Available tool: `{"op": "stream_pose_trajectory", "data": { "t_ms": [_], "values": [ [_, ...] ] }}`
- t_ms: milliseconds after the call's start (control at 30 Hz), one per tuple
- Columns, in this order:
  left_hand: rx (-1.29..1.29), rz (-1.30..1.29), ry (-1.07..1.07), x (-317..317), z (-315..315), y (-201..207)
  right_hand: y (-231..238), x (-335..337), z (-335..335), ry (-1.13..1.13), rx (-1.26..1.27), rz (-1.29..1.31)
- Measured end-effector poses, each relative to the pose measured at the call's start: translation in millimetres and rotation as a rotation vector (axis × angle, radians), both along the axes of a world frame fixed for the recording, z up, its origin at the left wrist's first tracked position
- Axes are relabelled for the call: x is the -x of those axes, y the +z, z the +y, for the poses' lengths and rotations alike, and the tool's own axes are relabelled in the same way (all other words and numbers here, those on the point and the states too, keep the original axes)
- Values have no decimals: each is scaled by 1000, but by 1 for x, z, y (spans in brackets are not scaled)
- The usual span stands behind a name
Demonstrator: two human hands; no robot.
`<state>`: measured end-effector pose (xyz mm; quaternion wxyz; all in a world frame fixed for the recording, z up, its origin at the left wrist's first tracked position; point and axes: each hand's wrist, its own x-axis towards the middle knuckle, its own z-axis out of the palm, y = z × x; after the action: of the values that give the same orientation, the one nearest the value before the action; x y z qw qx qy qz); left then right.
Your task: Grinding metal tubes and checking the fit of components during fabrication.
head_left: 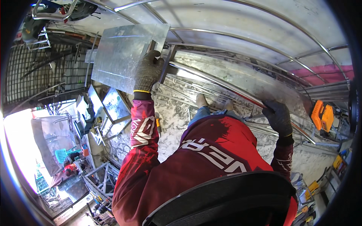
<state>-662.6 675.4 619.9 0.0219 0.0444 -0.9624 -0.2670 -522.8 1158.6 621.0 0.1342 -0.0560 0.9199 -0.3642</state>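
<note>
My left hand (148, 71), in a dark knit work glove with a yellow cuff, is closed above a shiny sheet-metal panel (117, 52). The end of a short metal bar (151, 46) sticks out past its fingers, and the rest of the bar is hidden by the glove. Just right of that hand stands a dark flat bar (167, 64). My right hand (278, 116), gloved the same way, is wrapped round a long shiny metal tube (222, 80). The tube slants from near the dark bar down to the right, running on past my right hand.
Shiny tubular framing (230, 36) spans the far side. An orange tool case (322, 115) lies at the right. Several metal lengths lie on the floor around my feet. Cut metal pieces (113, 103) and a wire grid (34, 71) are at the left. A bright doorway opens at lower left.
</note>
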Motion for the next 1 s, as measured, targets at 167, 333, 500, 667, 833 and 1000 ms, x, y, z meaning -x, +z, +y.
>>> {"op": "stream_pose_trajectory", "data": {
  "t_ms": [167, 333, 500, 667, 833, 1000],
  "values": [
    [3, -42, -148, 0, 20, 2, -1, -1, 0, -16, 4, -34],
    [51, -67, -215, 4, 25, -9, 0, -2, 0, -22, 30, -16],
    [134, 7, -233, 5, 25, -14, -1, -1, 4, 12, -43, 27],
    [-741, 122, 127, -6, 5, -4, 3, -3, 12, -11, -5, 93],
    [-1393, 361, 287, -46, 40, -56, -1, 2, 14, -33, 65, 104],
    [-657, 416, 234, -74, 37, -94, -3, 7, 13, -11, 54, 34]
  ]
}}
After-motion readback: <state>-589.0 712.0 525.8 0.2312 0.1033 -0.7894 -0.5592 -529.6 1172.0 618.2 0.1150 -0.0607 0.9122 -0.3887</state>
